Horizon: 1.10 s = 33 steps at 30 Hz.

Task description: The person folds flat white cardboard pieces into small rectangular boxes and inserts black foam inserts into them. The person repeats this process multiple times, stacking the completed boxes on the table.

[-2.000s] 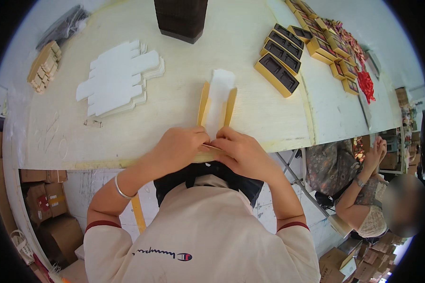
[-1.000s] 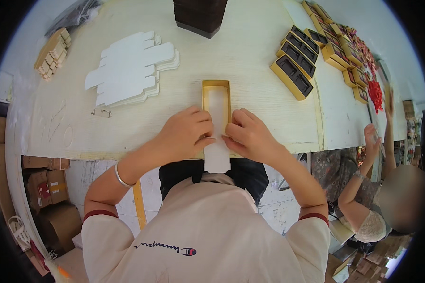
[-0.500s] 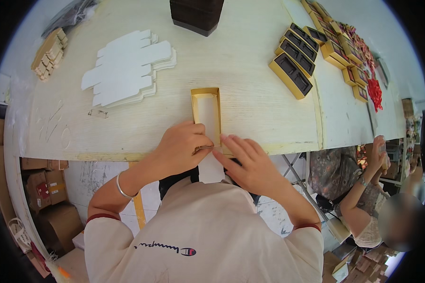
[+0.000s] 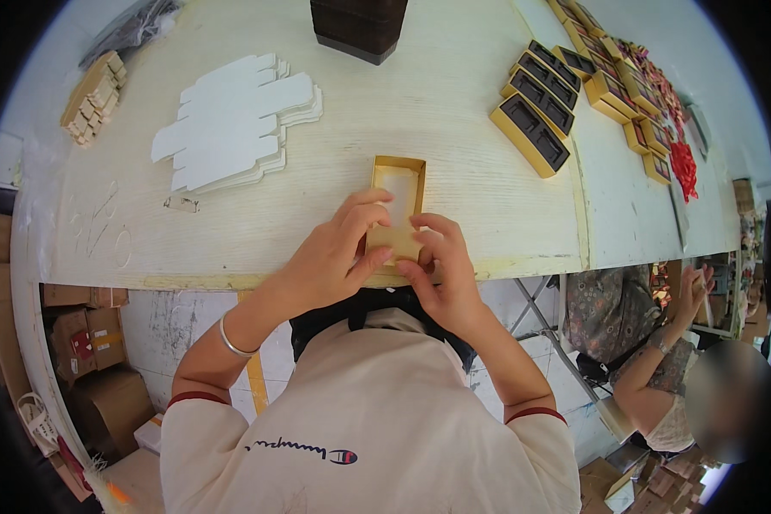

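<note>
An open-topped gold cardboard box with a white inside lies near the front edge of the table, directly before me. My left hand grips its left side, fingers over the wall and thumb at the near end. On the other side, my right hand has bent fingers at the right wall and its thumb by the near right corner. Between the hands a gold end panel covers the near part of the box. My fingers hide parts of both side walls.
A stack of flat white box blanks lies left. A dark stack of trays stands at the back. Gold boxes with black inserts sit right, with red ribbon beyond. Another person's hand shows at far right.
The box has shifted slightly right. Its near end flap, earlier stretched out past the table edge, is now folded up and inward. Both hands have moved onto the sides of the box.
</note>
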Each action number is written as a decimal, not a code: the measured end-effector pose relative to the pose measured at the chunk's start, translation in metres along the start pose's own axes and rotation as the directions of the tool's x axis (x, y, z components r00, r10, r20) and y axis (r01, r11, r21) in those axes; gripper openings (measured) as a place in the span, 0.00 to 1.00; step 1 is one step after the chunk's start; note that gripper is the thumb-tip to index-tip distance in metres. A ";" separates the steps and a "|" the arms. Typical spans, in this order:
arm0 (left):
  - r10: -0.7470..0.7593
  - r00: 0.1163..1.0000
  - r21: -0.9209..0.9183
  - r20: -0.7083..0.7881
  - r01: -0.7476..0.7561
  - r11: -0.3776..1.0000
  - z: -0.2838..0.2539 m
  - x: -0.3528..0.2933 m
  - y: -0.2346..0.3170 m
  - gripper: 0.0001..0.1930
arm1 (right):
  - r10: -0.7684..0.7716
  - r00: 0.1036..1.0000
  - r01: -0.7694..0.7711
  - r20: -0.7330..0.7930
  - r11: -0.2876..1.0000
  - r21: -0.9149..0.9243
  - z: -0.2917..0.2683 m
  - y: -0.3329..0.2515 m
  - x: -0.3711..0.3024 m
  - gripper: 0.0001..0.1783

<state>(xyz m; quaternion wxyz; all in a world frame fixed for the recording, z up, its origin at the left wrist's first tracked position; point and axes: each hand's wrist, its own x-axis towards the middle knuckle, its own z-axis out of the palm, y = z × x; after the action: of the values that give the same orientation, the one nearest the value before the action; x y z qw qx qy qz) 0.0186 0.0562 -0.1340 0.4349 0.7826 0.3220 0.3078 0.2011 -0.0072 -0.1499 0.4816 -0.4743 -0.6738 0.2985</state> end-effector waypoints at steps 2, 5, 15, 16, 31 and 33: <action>0.059 0.994 0.094 -0.090 -0.051 0.994 0.005 -0.003 0.002 0.11 | -0.207 0.977 0.212 0.053 0.906 -0.366 0.000 -0.001 0.003 0.18; 0.182 0.978 0.307 -0.106 -0.142 0.941 0.011 -0.005 0.005 0.07 | -0.351 0.929 0.342 0.120 0.683 -0.646 0.001 0.004 0.003 0.18; 0.053 0.959 0.437 0.277 -0.175 0.882 -0.014 0.012 0.008 0.06 | 0.019 0.908 0.091 0.418 0.966 -0.241 -0.023 -0.008 0.035 0.07; 0.036 0.948 0.454 0.316 -0.184 0.872 -0.020 0.016 0.009 0.06 | 0.012 0.896 0.052 0.444 0.990 -0.131 -0.028 -0.009 0.039 0.07; 0.150 0.988 0.512 0.022 -0.140 0.848 -0.024 0.002 0.016 0.17 | -0.561 0.827 0.428 -0.045 0.679 -0.597 -0.075 -0.058 0.205 0.13; 0.203 0.977 0.601 -0.065 -0.124 0.790 -0.022 0.004 0.020 0.20 | -0.713 0.700 0.517 0.030 0.478 -0.710 -0.074 -0.041 0.257 0.12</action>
<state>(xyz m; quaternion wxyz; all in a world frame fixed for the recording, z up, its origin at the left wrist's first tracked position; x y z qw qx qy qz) 0.0095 0.0615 -0.1059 0.1188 0.8830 0.3598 0.2770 0.2337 0.2117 0.0059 0.4380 -0.3723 -0.7858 -0.2282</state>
